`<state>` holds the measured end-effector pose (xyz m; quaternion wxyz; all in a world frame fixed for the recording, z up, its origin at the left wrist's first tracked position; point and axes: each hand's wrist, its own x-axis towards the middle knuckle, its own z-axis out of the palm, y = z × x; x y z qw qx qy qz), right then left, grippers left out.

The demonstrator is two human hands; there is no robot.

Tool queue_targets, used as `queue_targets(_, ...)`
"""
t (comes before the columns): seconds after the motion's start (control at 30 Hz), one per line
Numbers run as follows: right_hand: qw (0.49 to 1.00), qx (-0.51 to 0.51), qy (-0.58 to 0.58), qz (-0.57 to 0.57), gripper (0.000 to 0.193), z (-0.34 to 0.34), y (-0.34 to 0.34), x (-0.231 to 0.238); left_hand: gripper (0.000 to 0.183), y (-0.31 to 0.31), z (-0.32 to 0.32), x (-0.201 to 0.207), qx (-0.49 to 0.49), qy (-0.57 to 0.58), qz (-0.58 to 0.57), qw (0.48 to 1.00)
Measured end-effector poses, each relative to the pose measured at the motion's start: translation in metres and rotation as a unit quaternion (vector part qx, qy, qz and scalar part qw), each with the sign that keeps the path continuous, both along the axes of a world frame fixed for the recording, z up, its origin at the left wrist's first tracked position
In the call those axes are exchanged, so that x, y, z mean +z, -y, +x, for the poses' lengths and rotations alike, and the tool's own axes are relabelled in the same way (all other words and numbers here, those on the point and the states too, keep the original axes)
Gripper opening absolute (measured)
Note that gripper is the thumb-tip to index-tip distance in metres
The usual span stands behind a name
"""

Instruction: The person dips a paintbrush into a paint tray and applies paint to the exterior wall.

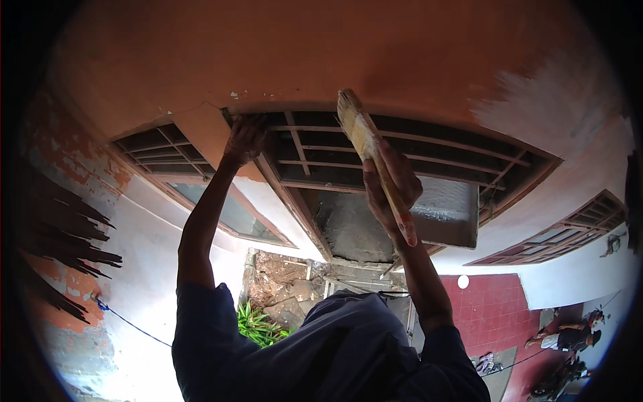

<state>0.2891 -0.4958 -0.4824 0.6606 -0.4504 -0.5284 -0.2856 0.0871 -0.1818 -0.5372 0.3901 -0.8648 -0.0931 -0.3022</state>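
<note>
Brush [365, 137] is raised in front of the orange wall [281, 53] and the window frame [293, 204] below it, bristles pointing up and leftward. The left arm [201, 221] rises with its elbow bent outward; the right arm [426, 288] reaches up, leaning left. The right hand [396, 186] has its fingers clamped on the brush's handle. The left hand [246, 137] is at the frame's top left corner, fingers bent; too dark to tell whether they grip.
</note>
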Motion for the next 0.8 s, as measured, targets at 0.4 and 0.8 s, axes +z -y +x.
queue_targets(0.4, 0.999, -0.031, 0.008, 0.027, 0.042, 0.015, -0.029, 0.009, 0.063, -0.013, 0.003, -0.008, 0.001, 0.003, 0.001, 1.0)
queue_targets(0.8, 0.965, -0.261, 0.028, -0.004, 0.037, 0.013, -0.012, -0.001, 0.052, -0.012, 0.008, -0.007, -0.043, 0.011, -0.009, 0.999)
